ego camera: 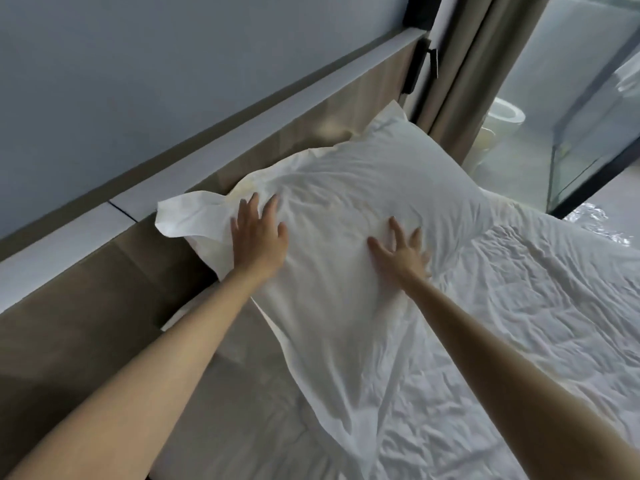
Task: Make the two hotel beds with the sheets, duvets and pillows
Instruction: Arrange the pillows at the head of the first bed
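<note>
Pressing with spread, flat fingers, the left hand [258, 233] and right hand [401, 252] both rest on the white pillow [346, 209], probably to settle it against the headboard [104, 271]. The pillow lies at the bed's head, partly on the wrinkled duvet [519, 306]. A curtain [485, 64] hangs near, blocking nothing.

Two bare forearms [145, 355], long and slender, uncovered all the way from frame edge to wrist, left hand [258, 237] and right hand [403, 254] likewise bare, thin fingers [254, 204], skin smooth, seen from a head camera
</note>
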A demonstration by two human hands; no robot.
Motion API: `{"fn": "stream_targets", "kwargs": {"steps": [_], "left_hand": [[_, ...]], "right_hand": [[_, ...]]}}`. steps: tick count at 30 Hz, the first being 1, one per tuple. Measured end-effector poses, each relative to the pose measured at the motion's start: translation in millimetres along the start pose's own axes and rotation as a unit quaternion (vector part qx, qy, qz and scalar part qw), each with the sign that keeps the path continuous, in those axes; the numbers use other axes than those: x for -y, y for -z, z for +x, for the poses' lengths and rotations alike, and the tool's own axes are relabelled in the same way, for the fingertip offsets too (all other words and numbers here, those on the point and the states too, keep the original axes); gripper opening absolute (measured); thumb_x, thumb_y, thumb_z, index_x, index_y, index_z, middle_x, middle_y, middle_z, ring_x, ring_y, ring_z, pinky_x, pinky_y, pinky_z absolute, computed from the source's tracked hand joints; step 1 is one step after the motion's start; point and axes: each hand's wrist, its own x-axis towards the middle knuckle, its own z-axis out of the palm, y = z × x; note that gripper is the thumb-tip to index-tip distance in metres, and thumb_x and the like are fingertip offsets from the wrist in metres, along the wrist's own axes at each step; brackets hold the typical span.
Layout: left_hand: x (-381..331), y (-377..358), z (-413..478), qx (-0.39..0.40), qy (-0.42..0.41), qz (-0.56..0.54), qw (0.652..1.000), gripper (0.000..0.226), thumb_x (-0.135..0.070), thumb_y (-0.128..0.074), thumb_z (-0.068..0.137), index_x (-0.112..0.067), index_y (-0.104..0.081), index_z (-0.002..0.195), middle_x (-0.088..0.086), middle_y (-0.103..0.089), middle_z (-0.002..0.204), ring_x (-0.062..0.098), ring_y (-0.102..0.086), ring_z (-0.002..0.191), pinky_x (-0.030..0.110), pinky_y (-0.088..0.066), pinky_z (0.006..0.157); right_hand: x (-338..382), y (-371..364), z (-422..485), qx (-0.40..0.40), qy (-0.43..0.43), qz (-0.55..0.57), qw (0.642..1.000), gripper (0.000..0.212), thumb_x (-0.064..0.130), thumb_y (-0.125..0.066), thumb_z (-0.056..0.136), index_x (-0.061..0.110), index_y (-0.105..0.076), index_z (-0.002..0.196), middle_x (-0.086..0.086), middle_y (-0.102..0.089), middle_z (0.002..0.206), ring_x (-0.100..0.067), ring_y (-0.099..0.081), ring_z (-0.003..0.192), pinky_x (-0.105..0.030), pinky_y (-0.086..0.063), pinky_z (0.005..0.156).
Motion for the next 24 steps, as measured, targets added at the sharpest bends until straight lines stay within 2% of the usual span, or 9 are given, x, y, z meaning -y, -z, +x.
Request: {"fn": "stream_targets", "kwargs": {"steps": [3,7,9,10,13,15,18,20,24], "left_hand": [[-6.3,-21.1,39.5,0.102,0.025,0.068,0.992,0.062,-0.049,-0.037,0.097,-0.034,-0.015,0.153,0.014,-0.003,0.161,0.037,0.000,0.147,0.053,-0.001,0.118],[6.5,-40.5,80.5,0.148,0.090,0.107,0.979,0.093,-0.090,-0.028,0.073,-0.043,-0.010,0.151,0.018,-0.006,0.160,0.037,0.001,0.147,0.058,0.006,0.115],[12.0,-45.8,92.2,0.162,0.112,0.106,0.975,0.108,-0.100,-0.024,0.059,-0.044,-0.011,0.150,0.020,-0.019,0.157,0.039,-0.011,0.146,0.060,-0.002,0.115],[14.3,-47.6,94.8,0.168,0.119,0.105,0.973,0.112,-0.102,-0.023,0.054,-0.044,-0.013,0.150,0.020,-0.027,0.154,0.039,-0.020,0.143,0.059,-0.007,0.114],[20.5,-51.0,91.1,0.164,0.145,0.074,0.973,0.121,-0.105,-0.025,0.047,-0.037,-0.026,0.147,0.014,-0.047,0.143,0.037,-0.043,0.130,0.053,-0.027,0.110],[24.2,-48.8,86.6,0.158,0.175,0.009,0.972,0.118,-0.101,-0.037,0.051,-0.026,-0.036,0.143,0.010,-0.053,0.138,0.035,-0.050,0.124,0.048,-0.037,0.105],[23.3,-36.2,85.0,0.093,0.215,-0.092,0.968,0.108,-0.089,-0.057,0.056,-0.012,-0.054,0.131,0.010,-0.060,0.129,0.032,-0.058,0.115,0.040,-0.047,0.095],[15.6,-24.1,90.4,0.014,0.216,-0.154,0.964,0.088,-0.075,-0.065,0.065,-0.007,-0.062,0.120,0.010,-0.066,0.119,0.029,-0.062,0.107,0.035,-0.050,0.087],[-2.6,-1.8,96.4,-0.158,0.156,-0.177,0.959,0.057,-0.058,-0.062,0.081,-0.005,-0.068,0.102,0.010,-0.070,0.104,0.026,-0.065,0.095,0.029,-0.044,0.072]], "right_hand": [[-23.2,2.5,7.8,-0.021,-0.063,0.109,0.992,0.091,0.071,-0.060,0.076,0.048,-0.014,0.150,-0.015,0.004,0.161,-0.040,-0.013,0.146,-0.053,-0.012,0.119],[-42.5,-4.5,19.9,-0.019,-0.123,0.212,0.969,0.113,0.073,-0.070,0.065,0.044,-0.004,0.152,-0.014,-0.004,0.161,-0.041,-0.011,0.146,-0.055,-0.018,0.117],[-45.4,-6.1,26.9,-0.021,-0.160,0.273,0.948,0.137,0.078,-0.076,0.048,0.042,0.006,0.151,-0.007,-0.008,0.162,-0.037,-0.019,0.145,-0.058,-0.024,0.114],[-45.0,-5.7,29.9,-0.023,-0.177,0.309,0.934,0.142,0.077,-0.078,0.046,0.040,0.011,0.150,-0.003,-0.009,0.162,-0.035,-0.023,0.144,-0.058,-0.026,0.113],[-40.5,-4.3,34.8,-0.049,-0.208,0.371,0.904,0.139,0.067,-0.080,0.057,0.036,0.019,0.150,0.001,-0.009,0.162,-0.034,-0.025,0.143,-0.052,-0.027,0.115],[-34.2,-2.1,32.2,-0.094,-0.198,0.366,0.904,0.135,0.066,-0.080,0.059,0.031,0.011,0.153,-0.004,-0.021,0.159,-0.033,-0.031,0.141,-0.046,-0.026,0.116],[-13.4,20.5,28.5,-0.170,-0.143,0.380,0.898,0.120,0.058,-0.083,0.063,0.021,-0.013,0.153,-0.006,-0.037,0.151,-0.028,-0.038,0.137,-0.034,-0.028,0.115],[5.4,48.2,29.3,-0.229,-0.102,0.372,0.894,0.106,0.056,-0.082,0.065,0.019,-0.030,0.149,-0.004,-0.045,0.145,-0.024,-0.042,0.134,-0.028,-0.030,0.110],[37.3,80.4,32.6,-0.310,-0.006,0.368,0.877,0.092,0.054,-0.079,0.070,0.016,-0.042,0.144,-0.001,-0.052,0.140,-0.019,-0.047,0.130,-0.018,-0.031,0.102]]}}
